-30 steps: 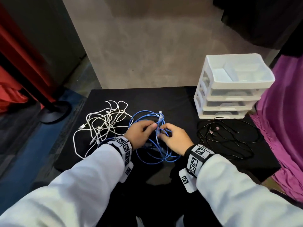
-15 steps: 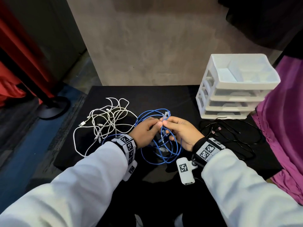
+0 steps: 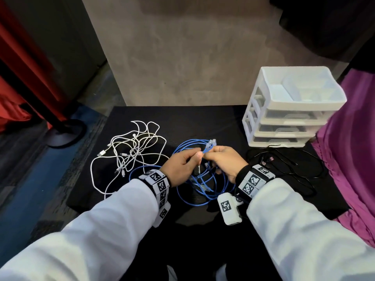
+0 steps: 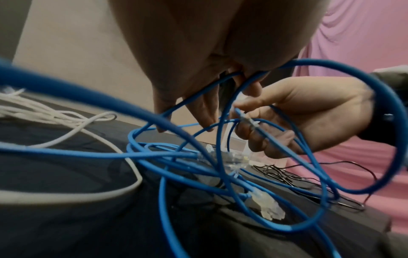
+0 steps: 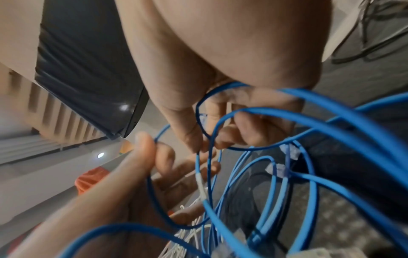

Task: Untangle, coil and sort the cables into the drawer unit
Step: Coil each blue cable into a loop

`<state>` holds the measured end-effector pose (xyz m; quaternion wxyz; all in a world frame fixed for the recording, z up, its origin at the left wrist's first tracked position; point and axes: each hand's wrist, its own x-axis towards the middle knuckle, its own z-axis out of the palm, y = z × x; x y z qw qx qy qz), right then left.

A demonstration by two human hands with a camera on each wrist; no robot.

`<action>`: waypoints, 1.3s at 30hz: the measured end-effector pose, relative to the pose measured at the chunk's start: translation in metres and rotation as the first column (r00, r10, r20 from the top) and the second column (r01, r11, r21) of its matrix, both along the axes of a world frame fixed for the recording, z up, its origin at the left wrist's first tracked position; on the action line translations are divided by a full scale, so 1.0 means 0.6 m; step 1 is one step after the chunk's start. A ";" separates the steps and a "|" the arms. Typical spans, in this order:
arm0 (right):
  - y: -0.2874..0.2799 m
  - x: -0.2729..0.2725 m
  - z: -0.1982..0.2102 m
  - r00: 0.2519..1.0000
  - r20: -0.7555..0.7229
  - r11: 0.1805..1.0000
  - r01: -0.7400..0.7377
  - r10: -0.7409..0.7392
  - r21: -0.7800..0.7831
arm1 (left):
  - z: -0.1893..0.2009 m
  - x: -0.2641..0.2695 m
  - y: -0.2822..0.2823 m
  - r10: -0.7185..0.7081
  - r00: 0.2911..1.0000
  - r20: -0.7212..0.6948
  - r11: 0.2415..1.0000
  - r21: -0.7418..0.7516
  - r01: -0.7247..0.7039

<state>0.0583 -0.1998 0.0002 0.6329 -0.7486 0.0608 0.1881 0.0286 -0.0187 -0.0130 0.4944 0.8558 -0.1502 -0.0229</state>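
Observation:
A tangle of blue network cable (image 3: 199, 192) lies in the middle of the black table (image 3: 203, 120). My left hand (image 3: 182, 165) and right hand (image 3: 223, 161) meet above it, both pinching blue strands. A clear plug end (image 3: 211, 144) sticks up between the hands. In the left wrist view, blue loops (image 4: 220, 157) hang from my left hand's fingers (image 4: 205, 111), and the right hand (image 4: 298, 118) grips a strand opposite. In the right wrist view, blue cable (image 5: 253, 165) runs through my right hand's fingers (image 5: 243, 129). The white drawer unit (image 3: 288, 110) stands at the back right with its drawers closed.
A loose pile of white cables (image 3: 129, 155) lies left of the blue one. Thin black cables (image 3: 284, 165) spread in front of the drawer unit. Purple cloth (image 3: 351, 159) hangs along the right edge. A black stand base (image 3: 65, 132) sits on the floor to the left.
Both hands have lifted slightly away from me, raising the blue cable's plug end. My right wrist has turned, so the wrist camera block hangs further left.

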 end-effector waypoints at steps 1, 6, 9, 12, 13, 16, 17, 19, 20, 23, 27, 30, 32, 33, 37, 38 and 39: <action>0.001 0.002 -0.002 1.000 -0.010 0.999 0.021 -0.021 -0.032 | 0.003 0.000 -0.002 0.020 1.000 0.022 1.000 -0.024 -0.020; -0.016 0.001 -0.002 0.997 0.002 0.967 -0.078 0.081 -0.243 | 0.007 0.023 0.033 0.296 0.954 -0.056 0.917 -0.261 -0.300; -0.022 0.000 0.009 0.960 0.088 0.853 -0.192 0.267 -0.485 | 0.003 0.023 0.048 0.233 0.972 0.041 0.957 -0.189 -0.221; -0.008 -0.007 0.026 0.908 0.216 0.800 -0.180 0.359 -0.572 | -0.010 0.021 0.028 0.105 0.982 0.154 0.994 -0.002 -0.106; -0.001 -0.011 0.031 0.884 0.283 0.800 -0.151 0.373 -0.581 | -0.014 0.021 0.018 0.078 0.982 0.173 0.996 0.028 -0.084; 0.012 -0.020 0.037 0.812 0.393 0.737 -0.066 0.432 -0.673 | -0.006 0.021 0.001 0.099 0.983 0.153 0.995 -0.032 -0.095; 0.012 -0.023 0.036 0.796 0.372 0.679 -0.066 0.477 -0.731 | 0.002 0.021 -0.001 0.121 0.981 0.151 0.992 -0.065 -0.112; 0.008 -0.025 0.031 0.774 0.302 0.573 -0.094 0.556 -0.814 | 0.014 0.027 0.004 0.192 0.969 0.156 0.978 -0.115 -0.175; 0.002 -0.025 0.029 0.777 0.301 0.583 -0.103 0.553 -0.806 | 0.015 0.033 0.010 0.242 0.959 0.146 0.966 -0.126 -0.224; -0.027 -0.017 0.033 0.804 0.420 0.746 -0.043 0.421 -0.665 | 0.008 0.054 0.046 0.359 0.931 0.064 0.933 -0.025 -0.358; -0.080 -0.008 0.062 0.841 0.530 0.935 0.092 0.112 -0.343 | 0.010 0.044 0.088 0.330 0.944 0.016 0.889 0.330 -0.316; -0.108 -0.016 0.108 0.881 0.461 0.992 0.123 -0.106 -0.006 | 0.012 0.008 0.072 0.136 0.990 0.029 0.928 0.346 -0.138; -0.120 -0.027 0.146 0.864 0.479 0.988 0.125 -0.154 0.094 | -0.001 -0.014 0.046 -0.011 1.000 -0.028 0.952 0.306 0.019; -0.124 -0.029 0.162 0.846 0.504 0.983 0.126 -0.175 0.130 | -0.013 -0.021 0.037 -0.059 0.996 -0.073 0.943 0.322 0.079; -0.156 -0.033 0.234 0.721 0.632 0.958 0.190 -0.286 0.217 | -0.046 -0.016 0.034 -0.056 0.993 -0.103 0.845 0.525 0.102; -0.169 -0.034 0.253 0.684 0.666 0.954 0.207 -0.299 0.215 | -0.046 -0.010 0.038 -0.032 0.994 -0.104 0.815 0.573 0.087; -0.181 -0.035 0.270 0.651 0.694 0.952 0.217 -0.306 0.217 | -0.043 -0.004 0.045 -0.005 0.994 -0.106 0.777 0.626 0.070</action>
